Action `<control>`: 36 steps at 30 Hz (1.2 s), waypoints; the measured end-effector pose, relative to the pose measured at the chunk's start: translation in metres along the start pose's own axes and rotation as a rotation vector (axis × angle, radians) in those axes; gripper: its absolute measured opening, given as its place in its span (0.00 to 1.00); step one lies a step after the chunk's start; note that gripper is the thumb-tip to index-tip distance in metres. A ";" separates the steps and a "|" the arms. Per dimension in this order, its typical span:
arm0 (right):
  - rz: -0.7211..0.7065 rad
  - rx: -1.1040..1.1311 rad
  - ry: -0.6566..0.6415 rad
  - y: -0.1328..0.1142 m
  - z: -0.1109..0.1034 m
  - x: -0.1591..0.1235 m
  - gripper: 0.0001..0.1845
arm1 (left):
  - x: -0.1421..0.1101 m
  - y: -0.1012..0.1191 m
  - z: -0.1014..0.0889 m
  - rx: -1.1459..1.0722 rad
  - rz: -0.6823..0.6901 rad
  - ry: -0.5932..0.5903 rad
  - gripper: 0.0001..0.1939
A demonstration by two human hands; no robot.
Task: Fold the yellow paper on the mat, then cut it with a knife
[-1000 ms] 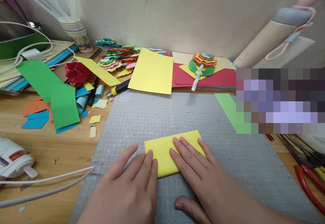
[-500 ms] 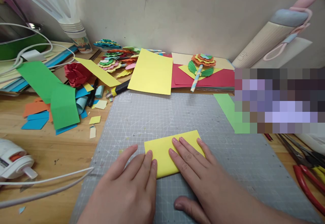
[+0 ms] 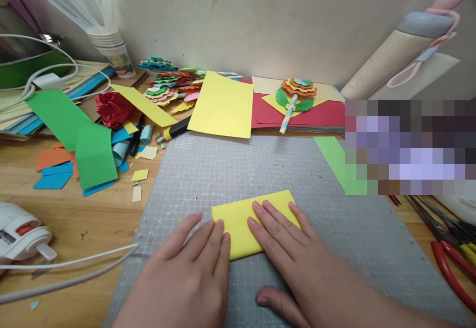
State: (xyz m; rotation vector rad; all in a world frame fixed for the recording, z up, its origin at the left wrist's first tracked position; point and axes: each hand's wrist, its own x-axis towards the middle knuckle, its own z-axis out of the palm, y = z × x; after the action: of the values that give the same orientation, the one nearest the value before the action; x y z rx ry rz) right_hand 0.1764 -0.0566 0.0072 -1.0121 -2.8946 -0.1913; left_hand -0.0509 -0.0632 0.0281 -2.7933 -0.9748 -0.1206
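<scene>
A folded piece of yellow paper point(image 3: 240, 224) lies flat on the grey cutting mat point(image 3: 238, 169), slightly slanted. My right hand point(image 3: 293, 248) rests on its right part, fingers stretched and spread, with the thumb out on the mat. At the paper's left end is my left hand point(image 3: 197, 263), its fingers extended and the fingertips touching the left edge. Neither hand grasps anything; both press from above. Part of the paper's right end is hidden under my right fingers.
Behind the mat lie a yellow sheet point(image 3: 223, 107) and a paper flower point(image 3: 297, 90) on red paper. Green paper strips point(image 3: 94, 154), scraps and a cutter point(image 3: 176, 128) are at left, with a glue gun point(image 3: 24, 233) and cables nearer. Red-handled scissors point(image 3: 451, 268) lie at right.
Both hands and the folded yellow paper stay practically in place. Only a very slight shift of the whole view shows.
</scene>
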 end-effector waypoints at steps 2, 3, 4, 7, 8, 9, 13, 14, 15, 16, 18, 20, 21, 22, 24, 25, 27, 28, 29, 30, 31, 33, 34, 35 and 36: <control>-0.003 -0.005 0.004 0.000 0.000 -0.001 0.34 | 0.001 0.002 0.000 -0.039 -0.058 0.022 0.20; -0.004 -0.007 0.005 0.000 0.000 -0.002 0.34 | 0.002 0.002 0.001 -0.072 -0.102 0.026 0.19; -0.004 -0.011 0.006 0.000 0.000 -0.002 0.35 | 0.004 0.002 0.001 -0.112 -0.145 0.025 0.17; -0.006 -0.029 0.010 0.000 0.000 -0.002 0.34 | 0.012 -0.003 0.004 -0.234 -0.185 -0.038 0.12; -0.006 -0.037 0.011 0.000 0.000 -0.002 0.34 | 0.015 -0.005 0.006 -0.261 -0.175 -0.073 0.13; -0.004 -0.043 0.010 0.000 0.000 -0.001 0.34 | 0.018 -0.008 0.007 -0.279 -0.176 -0.087 0.14; 0.002 -0.045 -0.001 -0.001 0.001 -0.001 0.35 | 0.027 -0.016 0.012 -0.343 -0.223 -0.123 0.19; 0.004 -0.043 -0.002 -0.001 0.002 -0.001 0.35 | 0.029 -0.018 0.013 -0.364 -0.233 -0.122 0.20; 0.004 -0.040 -0.003 -0.001 0.002 -0.001 0.35 | 0.030 -0.019 0.014 -0.386 -0.239 -0.119 0.22; 0.003 -0.035 -0.001 -0.001 0.003 -0.002 0.36 | 0.031 -0.020 0.015 -0.406 -0.245 -0.118 0.23; 0.008 -0.024 -0.004 -0.001 0.003 -0.003 0.36 | 0.034 -0.021 0.016 -0.432 -0.239 -0.129 0.23; 0.019 -0.014 -0.003 0.000 0.003 -0.004 0.36 | 0.036 -0.022 0.016 -0.428 -0.212 -0.149 0.21; 0.028 -0.008 0.003 -0.001 0.002 -0.004 0.35 | 0.037 -0.023 0.016 -0.415 -0.196 -0.159 0.20; 0.040 0.001 0.016 -0.001 0.001 -0.005 0.33 | 0.037 -0.023 0.016 -0.395 -0.184 -0.168 0.19; 0.063 0.038 0.068 -0.002 -0.002 -0.006 0.30 | 0.038 -0.023 0.014 -0.355 -0.168 -0.178 0.18; 0.084 0.066 0.100 -0.004 -0.003 -0.007 0.28 | 0.039 -0.023 0.013 -0.339 -0.166 -0.181 0.18; 0.134 0.112 0.158 -0.008 -0.005 -0.007 0.26 | 0.038 -0.022 0.012 -0.321 -0.163 -0.192 0.19; 0.155 0.122 0.175 -0.011 -0.006 -0.007 0.27 | 0.038 -0.022 0.012 -0.317 -0.161 -0.198 0.19; 0.155 0.120 0.177 -0.014 -0.005 -0.007 0.27 | 0.038 -0.022 0.012 -0.315 -0.160 -0.203 0.19; 0.151 0.111 0.172 -0.016 -0.005 -0.007 0.26 | 0.038 -0.022 0.012 -0.315 -0.159 -0.203 0.19; 0.142 0.095 0.166 -0.019 -0.005 -0.007 0.25 | 0.037 -0.022 0.012 -0.316 -0.159 -0.198 0.20; 0.140 0.067 0.143 -0.021 -0.005 -0.008 0.22 | 0.037 -0.021 0.013 -0.319 -0.162 -0.185 0.21; 0.159 0.060 0.131 -0.020 -0.007 -0.010 0.20 | 0.036 -0.021 0.013 -0.319 -0.164 -0.177 0.21; 0.186 0.060 0.120 -0.019 -0.008 -0.012 0.20 | 0.036 -0.021 0.013 -0.320 -0.165 -0.173 0.21; 0.216 0.066 0.107 -0.017 -0.010 -0.016 0.20 | 0.036 -0.021 0.014 -0.319 -0.166 -0.172 0.22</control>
State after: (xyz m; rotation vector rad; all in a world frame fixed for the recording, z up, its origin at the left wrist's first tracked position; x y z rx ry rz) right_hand 0.1784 -0.0804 0.0142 -1.2508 -2.6541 -0.1320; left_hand -0.0362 -0.0224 0.0227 -3.0446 -1.3361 -0.0639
